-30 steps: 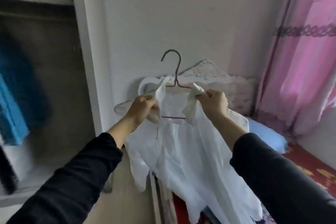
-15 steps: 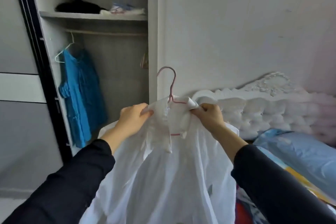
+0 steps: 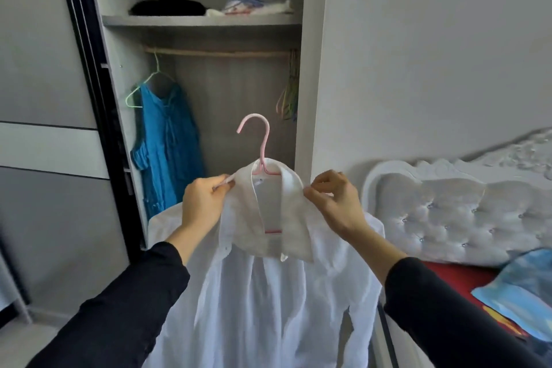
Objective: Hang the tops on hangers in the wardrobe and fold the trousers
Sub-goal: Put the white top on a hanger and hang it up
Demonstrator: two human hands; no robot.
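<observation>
Grey wardrobe takes up the left and middle of the view, with its dark-framed sliding door at the far left. Its open compartment has a wooden hanging rail under a grey shelf. On the shelf lie a black bundle of cloth and, to its right, a pale bundle of plastic and cloth. A bright blue sleeveless top hangs near the rail's left end on a pale green wire hanger. A bunch of bare coloured hangers hangs at the right end. Further right are a plain white wall, a white tufted headboard and a bed with a red sheet, where a light blue cloth lies.

In front of the compartment a white collared shirt is held up on a pink plastic hanger. The hanger's hook rises free above the collar, well below the rail. The shirt is open at the neck, showing part of the hanger's lower bar, and its body hangs down between the person's two dark sleeves.

The left hand, fingers curled, pinches the shirt's shoulder just left of the collar. The right hand pinches the cloth at the collar's right edge between thumb and forefinger, its other fingers loosely bent. Whether either hand also grips the hanger through the cloth cannot be told.
</observation>
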